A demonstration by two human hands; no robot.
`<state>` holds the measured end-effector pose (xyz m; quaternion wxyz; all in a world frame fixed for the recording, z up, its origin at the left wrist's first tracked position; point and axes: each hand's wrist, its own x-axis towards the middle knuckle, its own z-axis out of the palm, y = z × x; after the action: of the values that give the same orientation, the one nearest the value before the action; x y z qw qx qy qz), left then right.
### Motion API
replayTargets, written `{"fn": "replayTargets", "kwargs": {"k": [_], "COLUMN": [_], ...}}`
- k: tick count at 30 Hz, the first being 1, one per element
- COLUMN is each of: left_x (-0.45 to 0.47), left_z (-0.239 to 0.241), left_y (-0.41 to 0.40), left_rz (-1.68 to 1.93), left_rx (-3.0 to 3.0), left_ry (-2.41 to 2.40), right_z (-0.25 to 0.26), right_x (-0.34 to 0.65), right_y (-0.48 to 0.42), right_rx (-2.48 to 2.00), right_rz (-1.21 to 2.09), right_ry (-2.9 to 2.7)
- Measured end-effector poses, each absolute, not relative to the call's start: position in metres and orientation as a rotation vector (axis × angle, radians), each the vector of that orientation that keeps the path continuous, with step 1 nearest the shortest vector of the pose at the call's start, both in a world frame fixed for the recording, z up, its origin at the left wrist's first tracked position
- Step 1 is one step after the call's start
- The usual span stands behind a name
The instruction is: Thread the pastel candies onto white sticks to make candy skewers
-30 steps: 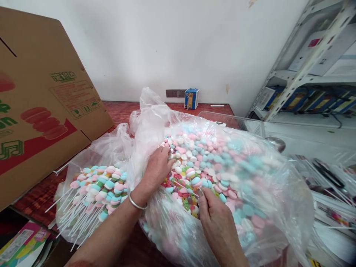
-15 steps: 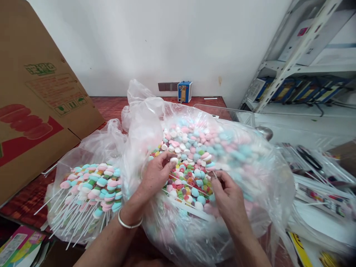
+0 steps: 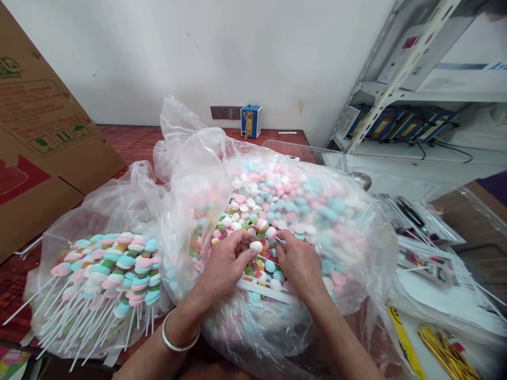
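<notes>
My left hand [image 3: 231, 257] pinches a white marshmallow [image 3: 255, 246] between thumb and fingers. Close on its right, my right hand [image 3: 298, 259] grips the stick of a marshmallow skewer [image 3: 271, 233], whose pink, white and blue pieces point up and to the left. Both hands are inside the mouth of a large clear plastic bag [image 3: 194, 174] full of pastel marshmallows [image 3: 317, 195] and colourful gummy candies. Loose white sticks [image 3: 269, 291] lie across the candies below my hands. At the left, a smaller bag holds many finished-looking skewers [image 3: 114, 269], sticks toward me.
A cardboard box [image 3: 51, 121] stands at the left on the dark red table [image 3: 127, 138]. Against the wall are a small blue box [image 3: 251, 121] and a socket strip [image 3: 225, 112]. A white metal shelf [image 3: 380, 100] and packaged items [image 3: 423, 216] fill the right side.
My hands have come closer together, the right one moving left with the skewer toward the marshmallow in my left. The camera view has shifted slightly to the right.
</notes>
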<state>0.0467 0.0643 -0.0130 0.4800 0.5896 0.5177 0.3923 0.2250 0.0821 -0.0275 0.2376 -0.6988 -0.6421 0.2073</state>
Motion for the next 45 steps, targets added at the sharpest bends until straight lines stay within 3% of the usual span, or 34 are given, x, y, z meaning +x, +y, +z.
{"fn": "replayTargets", "kwargs": {"k": [6,12,16,22,34,45], "left_x": [0.047,0.059,0.056,0.056,0.064,0.068], "left_z": [-0.012,-0.010,-0.008,-0.007,0.014,0.000], "left_y": [0.067,0.070,0.069,0.066,0.049,0.050], "left_rz": [1.022,1.008,1.019,0.956,1.010,1.005], "left_rx": [1.178,1.051,0.747,0.584,0.894,0.881], "left_ry": [1.202,1.006,0.808,0.653,0.874,0.901], "right_z": [-0.025,-0.018,-0.018,-0.016,-0.022,-0.023], "right_x": [0.239,0.232,0.234,0.234,0.226,0.227], "right_y": [0.072,0.053,0.052,0.050,0.044,0.041], "right_rx": [-1.632,-1.105,-0.945,-0.874,-0.925,-0.977], "right_rz": [0.809,1.516,1.677,1.749,1.620,1.559], "right_ry": [-1.697,-1.122,-0.882,-0.850,-0.794,-0.834]}}
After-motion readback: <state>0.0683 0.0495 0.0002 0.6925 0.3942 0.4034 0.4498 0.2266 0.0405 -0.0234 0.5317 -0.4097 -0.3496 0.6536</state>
